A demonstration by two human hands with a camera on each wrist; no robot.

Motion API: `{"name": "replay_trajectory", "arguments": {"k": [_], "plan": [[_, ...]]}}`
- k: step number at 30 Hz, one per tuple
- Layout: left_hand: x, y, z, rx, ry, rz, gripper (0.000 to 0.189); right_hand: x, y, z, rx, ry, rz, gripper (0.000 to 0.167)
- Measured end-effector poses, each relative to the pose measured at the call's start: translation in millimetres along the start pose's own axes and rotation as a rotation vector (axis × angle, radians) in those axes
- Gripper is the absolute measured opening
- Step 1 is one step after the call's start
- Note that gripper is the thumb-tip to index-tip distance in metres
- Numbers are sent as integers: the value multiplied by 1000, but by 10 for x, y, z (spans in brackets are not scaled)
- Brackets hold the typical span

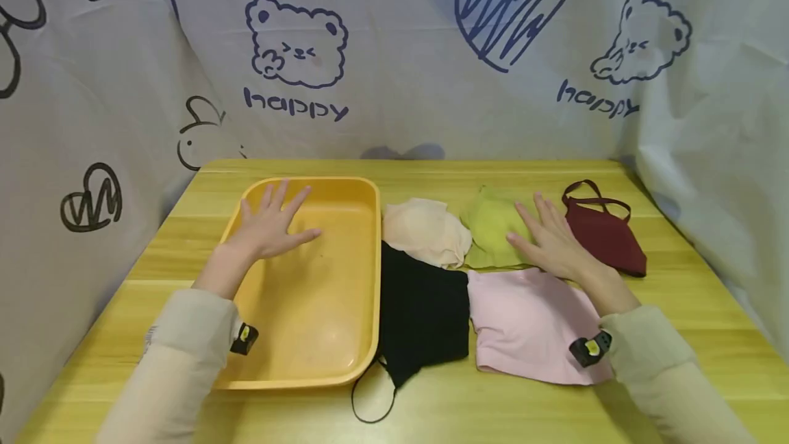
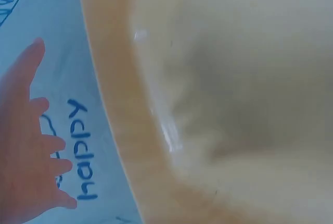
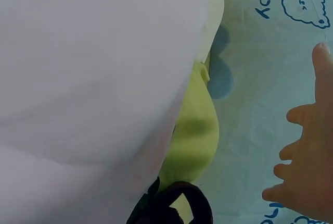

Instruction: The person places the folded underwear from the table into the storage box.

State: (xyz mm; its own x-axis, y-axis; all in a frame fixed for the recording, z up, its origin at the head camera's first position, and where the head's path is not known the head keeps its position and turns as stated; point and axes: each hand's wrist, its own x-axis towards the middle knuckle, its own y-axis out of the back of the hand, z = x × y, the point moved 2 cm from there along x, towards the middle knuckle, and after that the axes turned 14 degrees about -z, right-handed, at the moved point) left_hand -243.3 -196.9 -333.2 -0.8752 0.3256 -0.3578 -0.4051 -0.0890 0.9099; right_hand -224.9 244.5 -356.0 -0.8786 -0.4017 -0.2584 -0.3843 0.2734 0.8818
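My left hand (image 1: 264, 226) hovers with fingers spread over a yellow plastic tub (image 1: 296, 321), which has nothing in it. On the other side, my right hand (image 1: 553, 238) is held above the garments, its fingers spread as well. Beneath and around it lie a pink top (image 1: 524, 324), a lime-green top (image 1: 490, 225) and a dark red strappy top (image 1: 607, 238). Between the tub and these are a cream garment (image 1: 425, 228) and a black top (image 1: 425, 314) with a thin strap. Neither hand holds anything.
The wooden table (image 1: 456, 416) carries all of these things. A white cloth with drawn bears and hearts hangs as a backdrop (image 1: 407, 53) behind the table and along both sides. Each wrist wears a small black device (image 1: 244, 339).
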Motion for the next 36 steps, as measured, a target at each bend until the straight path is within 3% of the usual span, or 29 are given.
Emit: {"name": "replay_trajectory", "arguments": {"k": [8, 13, 17, 21, 24, 28, 31, 36], "plan": [[-283, 142, -336, -130, 5, -36, 81, 148, 20, -109, 245, 85, -72, 74], [-511, 149, -658, -258, -96, -138, 75, 310, 11, -234, 348, 191, -108, 72], [-678, 61, -906, -340, -173, -203, 74, 497, -85, -339, 392, 221, -172, 70], [-805, -49, -1055, -434, -234, -264, 74, 681, -188, -417, 401, 238, -233, 71], [-846, -103, -1112, -525, -253, -317, 75, 788, -216, -459, 375, 243, -259, 73], [-854, -131, -1170, -590, -279, -338, 76, 910, -228, -498, 337, 250, -294, 73], [-848, -118, -1198, -600, -286, -373, 78, 988, -220, -502, 312, 252, -313, 73], [-728, -57, -1156, -606, -275, -494, 85, 1038, -176, -400, 327, 216, -346, 71]]}}
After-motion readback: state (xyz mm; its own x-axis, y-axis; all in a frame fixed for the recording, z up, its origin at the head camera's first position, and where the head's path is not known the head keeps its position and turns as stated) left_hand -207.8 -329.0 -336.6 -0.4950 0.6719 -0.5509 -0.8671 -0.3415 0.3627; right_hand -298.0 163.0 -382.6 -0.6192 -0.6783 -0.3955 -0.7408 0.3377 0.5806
